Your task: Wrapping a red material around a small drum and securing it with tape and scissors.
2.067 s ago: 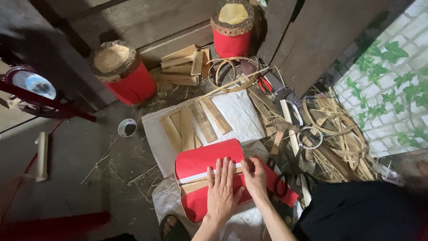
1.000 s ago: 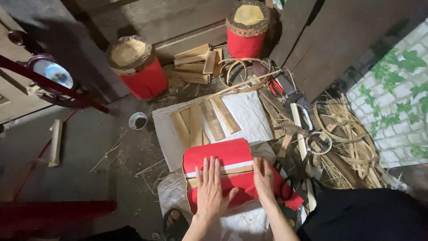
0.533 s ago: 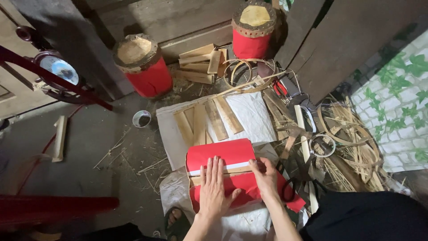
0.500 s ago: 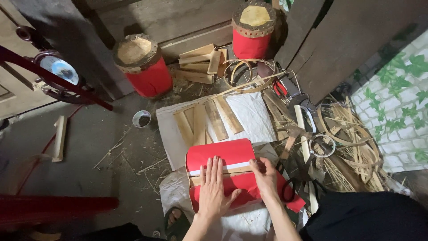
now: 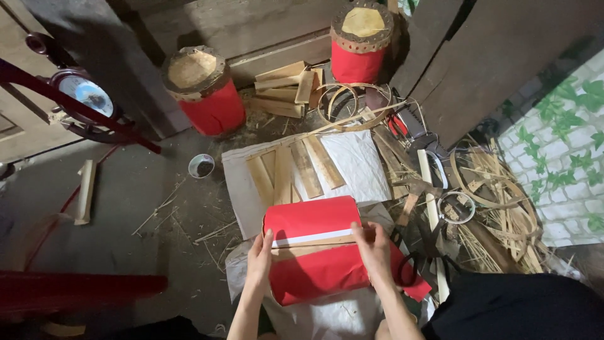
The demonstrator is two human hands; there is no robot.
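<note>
Both forearms come in bare from the six o'clock edge, no sleeve reaching the wrists; the left hand (image 5: 259,259) and right hand (image 5: 375,250) wear no gloves, rings or watch (none that shows, at least); the fingers are slender with short nails; toward five o'clock lies black cloth (image 5: 509,308), plain and unmarked, seemingly the person's dark garment.

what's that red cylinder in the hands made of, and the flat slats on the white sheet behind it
The red cylinder looks wrapped in matte red paper: smooth, creased, with a pale edge strip at the seam, where tan wood shows. The left hand and right hand press on its ends. The slats appear to be split bamboo or thin wood: pale tan, unfinished, with lengthwise grain.
</note>
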